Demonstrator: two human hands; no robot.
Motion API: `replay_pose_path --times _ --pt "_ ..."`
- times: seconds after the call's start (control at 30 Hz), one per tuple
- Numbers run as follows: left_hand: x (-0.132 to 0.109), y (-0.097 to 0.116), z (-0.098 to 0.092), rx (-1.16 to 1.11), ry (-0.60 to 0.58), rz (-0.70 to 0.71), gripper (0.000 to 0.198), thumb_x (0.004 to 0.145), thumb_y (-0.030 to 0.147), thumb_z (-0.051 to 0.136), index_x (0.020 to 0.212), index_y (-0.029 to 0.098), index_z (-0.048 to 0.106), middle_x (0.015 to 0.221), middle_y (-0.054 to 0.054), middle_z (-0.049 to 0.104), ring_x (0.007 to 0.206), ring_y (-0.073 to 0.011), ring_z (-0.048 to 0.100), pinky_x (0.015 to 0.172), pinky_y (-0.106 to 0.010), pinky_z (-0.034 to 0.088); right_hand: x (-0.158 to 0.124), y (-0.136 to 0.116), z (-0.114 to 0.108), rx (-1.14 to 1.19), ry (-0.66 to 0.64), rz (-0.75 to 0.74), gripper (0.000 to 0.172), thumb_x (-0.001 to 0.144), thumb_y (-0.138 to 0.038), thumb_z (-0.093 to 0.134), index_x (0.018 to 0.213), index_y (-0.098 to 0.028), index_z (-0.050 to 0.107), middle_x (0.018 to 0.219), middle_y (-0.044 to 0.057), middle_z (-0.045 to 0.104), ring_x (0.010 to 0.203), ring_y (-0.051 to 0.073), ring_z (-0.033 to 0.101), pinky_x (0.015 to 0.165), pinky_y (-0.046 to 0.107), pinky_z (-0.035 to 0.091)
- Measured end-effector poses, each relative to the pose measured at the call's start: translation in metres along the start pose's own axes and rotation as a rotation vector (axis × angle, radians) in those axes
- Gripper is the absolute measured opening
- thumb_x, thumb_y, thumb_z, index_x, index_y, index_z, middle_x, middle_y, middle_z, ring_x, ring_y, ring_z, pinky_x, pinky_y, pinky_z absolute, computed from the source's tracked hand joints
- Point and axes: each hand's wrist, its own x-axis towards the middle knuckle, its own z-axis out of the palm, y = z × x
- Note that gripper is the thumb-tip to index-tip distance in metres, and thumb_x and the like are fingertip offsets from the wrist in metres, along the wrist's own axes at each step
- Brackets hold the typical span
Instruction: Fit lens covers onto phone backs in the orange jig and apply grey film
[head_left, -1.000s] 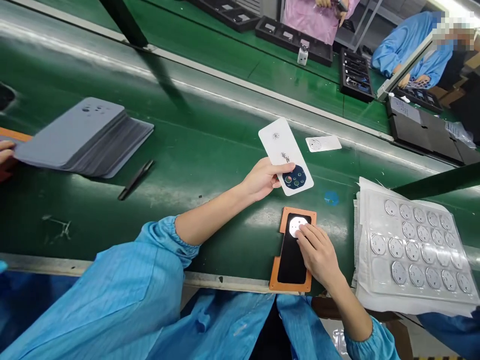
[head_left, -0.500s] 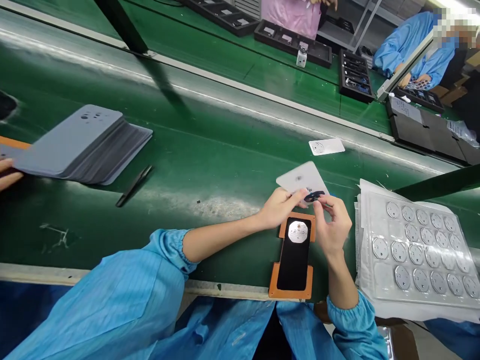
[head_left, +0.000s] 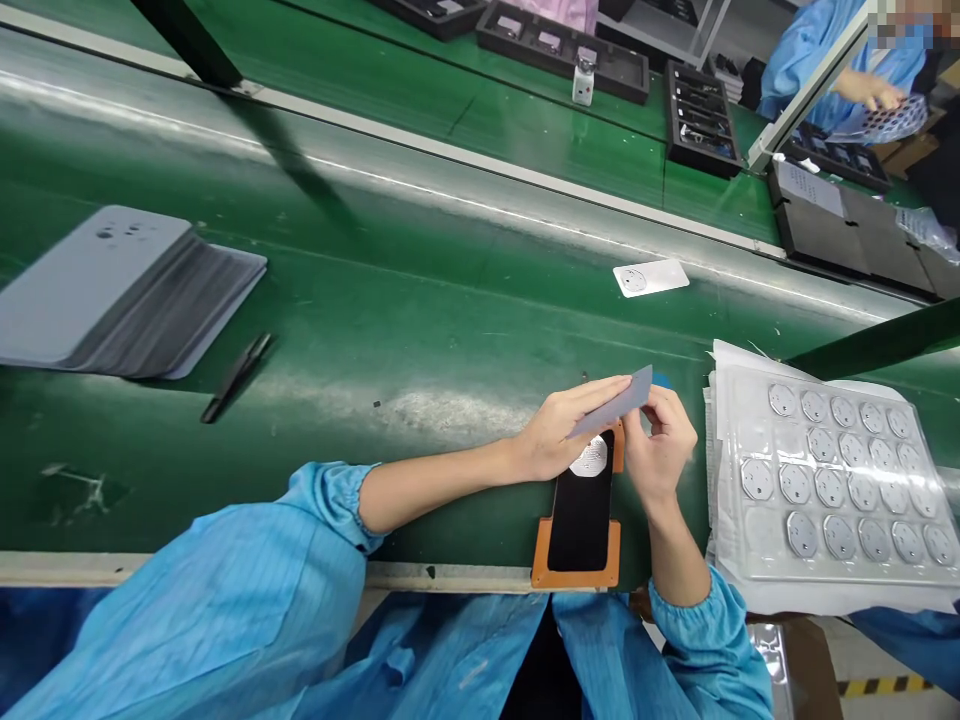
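My left hand (head_left: 561,436) and my right hand (head_left: 660,450) both pinch a thin grey panel (head_left: 615,408), held tilted just above an orange jig (head_left: 577,520). The jig has a black insert and a round silvery disc (head_left: 592,458) at its top end, partly hidden by the panel. Both hands are closed on the panel's edges, the left at its near side, the right at its right end. The jig lies at the near edge of the green belt (head_left: 420,300).
A clear blister tray (head_left: 832,470) of round silvery discs lies to the right. A fanned stack of grey panels (head_left: 120,295) and black tweezers (head_left: 236,375) lie to the left. One white panel (head_left: 651,277) rests farther up the belt. Black trays and other workers are beyond.
The panel was held up face-on in my left hand while the right pressed the disc in the jig. Now both hands hold it, turned grey side up, low over the jig.
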Motion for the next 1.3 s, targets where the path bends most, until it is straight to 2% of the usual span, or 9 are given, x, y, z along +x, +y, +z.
replay_pose_path --times 0.2,0.47,0.67,0.8,0.9,1.03,1.1,1.2,1.3 --pt "-0.003 -0.005 0.0 0.033 -0.058 0.094 0.052 0.1 0.036 0.053 0.151 0.024 0.05 0.156 -0.007 0.048 0.146 -0.0264 0.045 0.124 -0.042 0.037 0.001 -0.003 -0.003 0.005 -0.031 0.007 0.01 0.09 -0.024 0.061 0.091 -0.022 0.071 0.094 0.006 0.073 0.087 0.021 0.068 0.079 0.037 0.058" --pt "-0.004 -0.005 0.001 0.001 -0.046 0.045 0.051 0.097 0.034 0.059 0.147 0.024 0.055 0.154 -0.007 0.05 0.145 -0.028 0.046 0.125 -0.044 0.036 0.0 -0.002 -0.001 0.01 -0.031 0.055 0.012 0.09 -0.026 0.059 0.088 -0.022 0.07 0.091 0.005 0.073 0.084 0.02 0.068 0.076 0.035 0.057" --pt "-0.005 -0.012 0.001 0.085 -0.081 0.117 0.06 0.095 0.025 0.06 0.153 0.023 0.047 0.159 -0.008 0.042 0.148 -0.028 0.041 0.126 -0.044 0.035 0.0 -0.001 -0.004 0.029 -0.045 0.025 0.01 0.088 -0.025 0.06 0.09 -0.022 0.069 0.091 0.005 0.072 0.084 0.02 0.067 0.074 0.034 0.055" --pt "-0.005 -0.009 0.003 0.009 -0.075 0.021 0.055 0.092 0.03 0.066 0.145 0.023 0.057 0.154 -0.008 0.05 0.145 -0.0298 0.046 0.125 -0.044 0.036 0.0 -0.001 -0.001 0.0 -0.035 0.049 0.009 0.087 -0.026 0.059 0.082 -0.022 0.064 0.084 0.003 0.069 0.078 0.019 0.064 0.072 0.033 0.054" --pt "-0.001 -0.008 0.006 -0.102 0.005 -0.218 0.04 0.094 0.04 0.063 0.13 0.022 0.069 0.138 -0.007 0.066 0.133 -0.0296 0.059 0.119 -0.044 0.042 0.001 0.007 0.004 -0.037 -0.016 0.109 0.013 0.085 -0.026 0.058 0.073 -0.022 0.059 0.076 0.001 0.065 0.072 0.017 0.061 0.07 0.031 0.053" --pt "0.012 -0.014 -0.001 -0.467 0.26 -0.493 0.044 0.092 0.05 0.067 0.116 0.014 0.071 0.119 -0.013 0.075 0.114 -0.0298 0.07 0.104 -0.046 0.055 0.014 0.039 -0.007 -0.09 0.029 0.289 0.009 0.077 -0.026 0.06 0.071 -0.02 0.063 0.074 0.002 0.067 0.067 0.016 0.061 0.065 0.029 0.052" --pt "0.019 -0.016 -0.01 -0.627 0.367 -0.523 0.046 0.091 0.049 0.07 0.119 0.012 0.068 0.121 -0.015 0.074 0.11 -0.0285 0.072 0.1 -0.045 0.058 0.023 0.057 -0.019 -0.14 0.072 0.417 0.009 0.074 -0.026 0.061 0.069 -0.019 0.064 0.067 0.002 0.067 0.062 0.017 0.06 0.061 0.029 0.051" --pt "0.024 -0.015 -0.018 -0.627 0.459 -0.496 0.045 0.092 0.046 0.071 0.121 0.011 0.067 0.121 -0.016 0.073 0.11 -0.0258 0.072 0.101 -0.042 0.057 0.031 0.067 -0.029 -0.128 0.098 0.482 0.011 0.075 -0.027 0.063 0.071 -0.017 0.067 0.065 0.003 0.067 0.06 0.018 0.062 0.059 0.03 0.052" --pt "0.021 -0.013 -0.011 -0.552 0.429 -0.435 0.052 0.087 0.051 0.075 0.12 0.012 0.068 0.122 -0.015 0.073 0.111 -0.0263 0.072 0.103 -0.041 0.056 0.022 0.052 -0.018 -0.089 0.038 0.22 0.017 0.086 -0.03 0.061 0.088 -0.017 0.072 0.085 0.007 0.074 0.074 0.02 0.07 0.07 0.034 0.059"
